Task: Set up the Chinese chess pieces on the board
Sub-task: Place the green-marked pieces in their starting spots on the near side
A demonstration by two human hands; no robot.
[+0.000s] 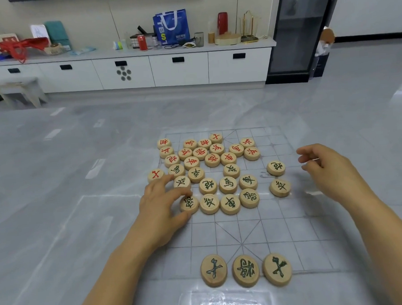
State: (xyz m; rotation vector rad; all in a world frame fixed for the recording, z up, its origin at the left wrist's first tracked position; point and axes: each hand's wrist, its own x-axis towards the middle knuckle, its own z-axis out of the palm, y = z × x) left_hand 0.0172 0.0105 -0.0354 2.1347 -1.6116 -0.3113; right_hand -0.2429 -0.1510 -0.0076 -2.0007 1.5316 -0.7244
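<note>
Head view: left hand (159,202) pinches green piece (189,204) at heap's near-left corner on board (315,228); right hand (329,169) hovers empty, fingers loosely apart. Three green pieces (245,270) sit on near row. Advice: lift clear, avoid nudging neighbours, centre on intersection.

Bright, even indoor lighting.
Glare streaks on the glossy floor (55,141); wide-angle edge distortion; faint shadows; slight overall softness.
</note>
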